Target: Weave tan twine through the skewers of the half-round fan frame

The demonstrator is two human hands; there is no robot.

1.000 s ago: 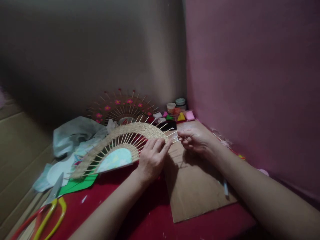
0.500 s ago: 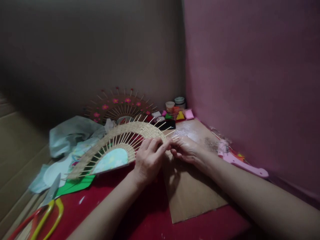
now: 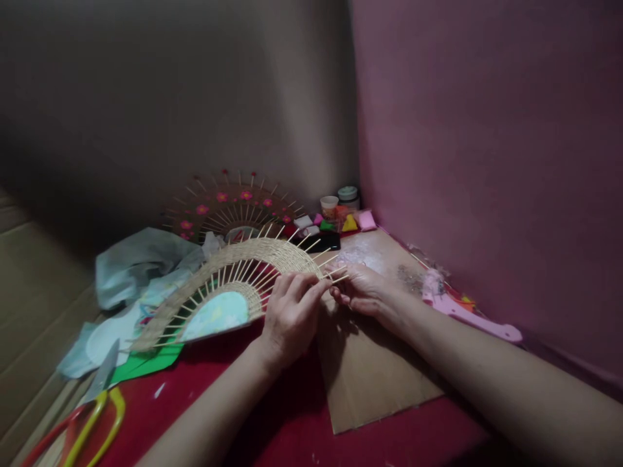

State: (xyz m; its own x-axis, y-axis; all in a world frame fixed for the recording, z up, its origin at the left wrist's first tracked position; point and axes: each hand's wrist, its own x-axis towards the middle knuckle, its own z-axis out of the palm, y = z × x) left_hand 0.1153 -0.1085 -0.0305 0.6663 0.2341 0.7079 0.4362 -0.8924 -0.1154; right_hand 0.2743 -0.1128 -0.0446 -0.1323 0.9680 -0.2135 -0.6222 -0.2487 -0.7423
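Note:
A half-round woven fan [image 3: 272,251] with thin sticks poking past its rim lies tilted in front of me. Pale blue patterned fabric [image 3: 217,314] fills its inner arc. My left hand [image 3: 292,311] is closed around the fan's right end, thumb and fingers pressed on the weave and sticks. Close beside it, my right hand [image 3: 363,288] has its fingers curled at the tips of the rightmost sticks. Whatever is pinched between those right fingers is too small to make out.
Behind stands a brown fan with pink flowers [image 3: 221,196]. Scissors [image 3: 92,415] and green felt [image 3: 146,363] lie left. A brown board [image 3: 379,383] is under my hands, with a pink glue gun [image 3: 467,314] at right. Small coloured packets [image 3: 349,224] and a cup [image 3: 329,206] sit at the back.
My right hand has shifted slightly at the stick ends, and the stick tips by the fingers show more plainly. My left hand keeps its hold on the fan.

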